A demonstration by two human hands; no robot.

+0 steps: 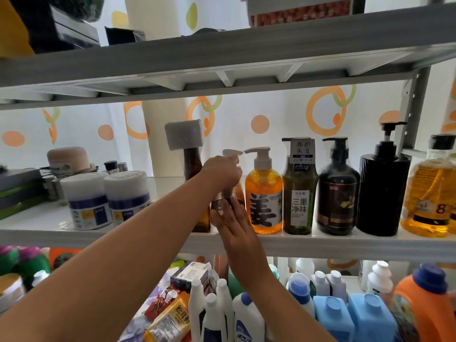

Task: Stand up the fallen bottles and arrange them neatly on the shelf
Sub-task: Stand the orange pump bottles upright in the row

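We see left grip [222,172] wrapped round pump bottle [223,199] neck, just left of orange bottle [264,193] | right grip [233,219] flat, steadying its lower body | likely slippery; hold low.

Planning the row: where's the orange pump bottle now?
Orange pump bottle: middle shelf, centre of head view, between the held bottle and the olive-green bottle.

Beige jar [67,157]; orange-ringed curtain [271,107]
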